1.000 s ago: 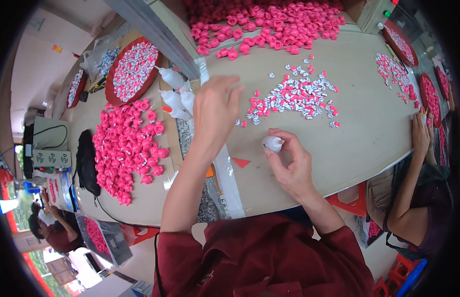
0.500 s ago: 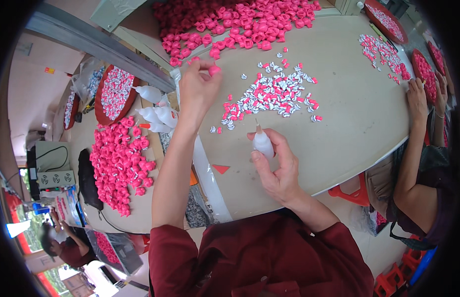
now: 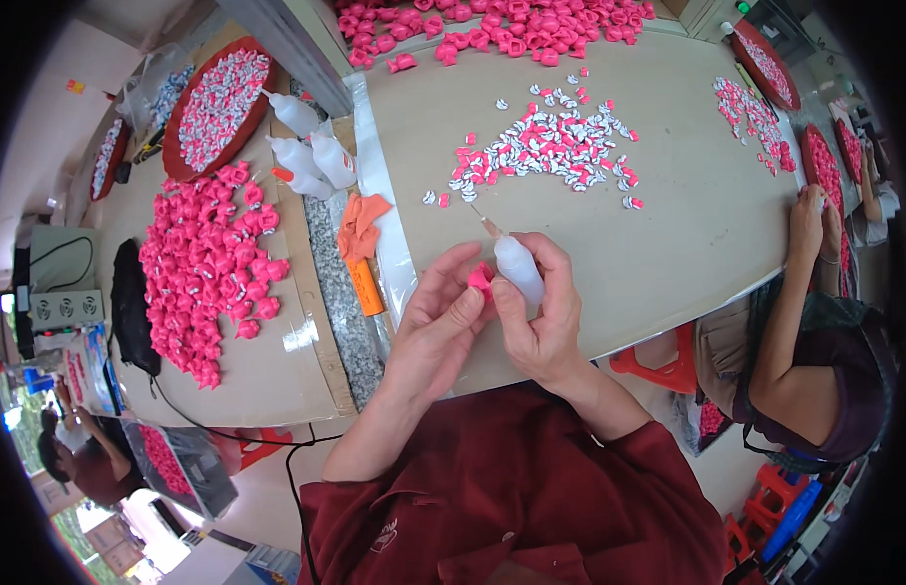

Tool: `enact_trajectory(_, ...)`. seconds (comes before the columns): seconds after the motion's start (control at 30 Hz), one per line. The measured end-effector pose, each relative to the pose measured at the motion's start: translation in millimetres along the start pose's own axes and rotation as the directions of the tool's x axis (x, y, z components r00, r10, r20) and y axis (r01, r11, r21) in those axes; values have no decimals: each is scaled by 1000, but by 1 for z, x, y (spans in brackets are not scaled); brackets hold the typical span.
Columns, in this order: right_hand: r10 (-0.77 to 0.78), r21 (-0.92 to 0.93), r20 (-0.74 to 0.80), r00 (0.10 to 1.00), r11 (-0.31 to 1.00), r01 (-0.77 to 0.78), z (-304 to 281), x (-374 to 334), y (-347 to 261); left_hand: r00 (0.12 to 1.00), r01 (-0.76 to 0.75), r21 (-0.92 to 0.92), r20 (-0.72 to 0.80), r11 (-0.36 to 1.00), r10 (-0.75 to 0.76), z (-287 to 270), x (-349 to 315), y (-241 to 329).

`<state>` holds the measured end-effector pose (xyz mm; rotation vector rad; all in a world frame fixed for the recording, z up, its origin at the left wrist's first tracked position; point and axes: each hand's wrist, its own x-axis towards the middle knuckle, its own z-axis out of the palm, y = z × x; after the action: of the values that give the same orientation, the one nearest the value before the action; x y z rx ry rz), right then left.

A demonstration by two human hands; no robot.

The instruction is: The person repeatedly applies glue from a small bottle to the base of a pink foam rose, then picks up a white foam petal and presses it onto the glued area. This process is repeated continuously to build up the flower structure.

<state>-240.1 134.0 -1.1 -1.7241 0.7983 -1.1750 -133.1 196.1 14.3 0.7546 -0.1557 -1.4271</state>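
Close in front of me, my left hand [image 3: 435,327] pinches a small pink plastic part [image 3: 481,280] between thumb and fingers. Beside it, my right hand [image 3: 546,312] is wrapped round a white squeeze bottle [image 3: 518,268] with a thin needle tip, tilted up and to the left. The two hands are almost touching. Beyond them on the table lies a loose spread of small white and pink pieces [image 3: 551,146]. At the far edge sits a heap of larger pink parts [image 3: 531,29], like the one in my left hand.
Left of the table stand several white squeeze bottles [image 3: 295,161], an orange cloth [image 3: 360,226] and an orange-handled tool [image 3: 365,288]. More pink parts [image 3: 214,263] cover the left table near a red tray [image 3: 185,164]. A co-worker [image 3: 814,380] sits at the right edge.
My left hand has come back from the far heap with the pink part, down beside the bottle. My right hand still holds the bottle, now tilted left. The view has shifted.
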Motion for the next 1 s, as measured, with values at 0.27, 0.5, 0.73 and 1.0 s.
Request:
enact_trajectory(0.27,170,133,45,984,976,-175,-4,1,-13,996,-60,234,84,971,41,-32,-6,0)
enact_trajectory(0.5,-48,-57,191,980,997,60,-45,5,-26,983,-175,367,7,914,185,-42,-7,4)
enact_trajectory(0.73,-23,-161,248,969,985,64,-53,6,-32,975,-203,405,3,892,221,-42,-5,3)
enact_trajectory(1.0,31,-183,241,970,983,15,-48,5,-30,970,-238,425,55,873,237,-43,-5,3)
